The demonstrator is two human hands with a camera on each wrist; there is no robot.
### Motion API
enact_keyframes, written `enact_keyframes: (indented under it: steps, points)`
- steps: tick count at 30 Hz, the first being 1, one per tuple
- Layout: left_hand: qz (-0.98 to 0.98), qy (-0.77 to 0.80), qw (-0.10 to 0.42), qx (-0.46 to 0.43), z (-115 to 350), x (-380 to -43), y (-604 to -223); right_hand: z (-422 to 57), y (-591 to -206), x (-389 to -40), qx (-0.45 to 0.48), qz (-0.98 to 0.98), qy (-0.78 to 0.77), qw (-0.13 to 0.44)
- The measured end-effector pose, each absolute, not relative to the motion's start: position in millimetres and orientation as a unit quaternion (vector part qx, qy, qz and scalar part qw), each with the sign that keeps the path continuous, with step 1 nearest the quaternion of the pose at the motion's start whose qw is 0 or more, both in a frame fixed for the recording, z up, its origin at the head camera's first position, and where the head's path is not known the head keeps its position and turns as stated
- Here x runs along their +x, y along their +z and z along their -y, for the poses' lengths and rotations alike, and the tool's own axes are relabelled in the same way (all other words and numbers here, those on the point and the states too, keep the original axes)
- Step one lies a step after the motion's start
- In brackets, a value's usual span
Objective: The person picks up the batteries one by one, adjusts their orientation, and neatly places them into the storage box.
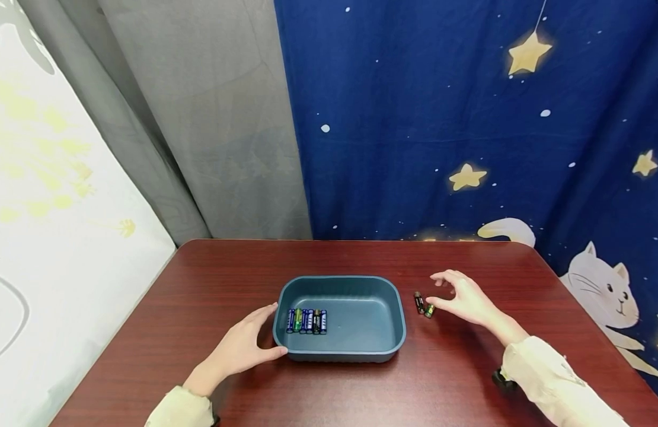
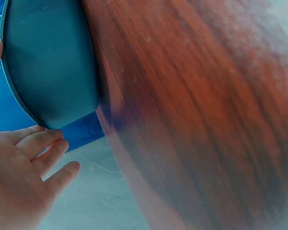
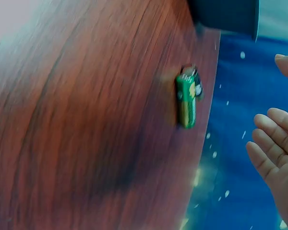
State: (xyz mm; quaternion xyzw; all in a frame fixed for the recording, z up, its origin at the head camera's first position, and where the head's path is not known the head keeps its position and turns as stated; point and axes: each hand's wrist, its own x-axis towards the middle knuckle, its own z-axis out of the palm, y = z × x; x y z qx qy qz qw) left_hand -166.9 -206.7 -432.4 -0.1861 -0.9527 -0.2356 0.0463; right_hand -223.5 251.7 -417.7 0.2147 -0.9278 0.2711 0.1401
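Note:
A blue-green plastic bin (image 1: 350,355) stands on the table, with several batteries (image 1: 306,321) lined side by side in its left part, mostly blue, one green and one black. My left hand (image 1: 242,343) rests at the bin's left end, fingertips at the outer wall and thumb at the front left corner. To the right of the bin lie a black battery (image 1: 419,302) and a green-and-gold battery (image 3: 186,100), close together. Above and just right of these two, my right hand (image 1: 464,299) hovers with thumb and fingers spread apart, holding nothing.
The dark red wooden table (image 1: 227,267) reaches back to a grey curtain (image 1: 217,148) and a blue star-patterned curtain (image 1: 393,148). A white patterned cloth (image 1: 57,237) hangs along the left side.

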Motion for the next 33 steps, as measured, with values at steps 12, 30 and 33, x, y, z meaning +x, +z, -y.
enact_keyframes:
  steps: [12, 30, 33]
  points:
    - [0.955, -0.228, 0.046, -0.185, 207.4, -167.2, -432.1, -269.2, -451.3, -225.7, 0.169, 0.950, 0.246, 0.092]
    - [0.955, -0.228, 0.043, -0.185, 205.8, -166.5, -430.4, -258.5, -458.1, -237.1, 0.176, 0.960, 0.206, 0.074]
    - [0.954, -0.230, 0.043, -0.185, 205.4, -166.6, -429.9, -259.4, -458.6, -237.1, 0.182, 0.959, 0.204, 0.075]
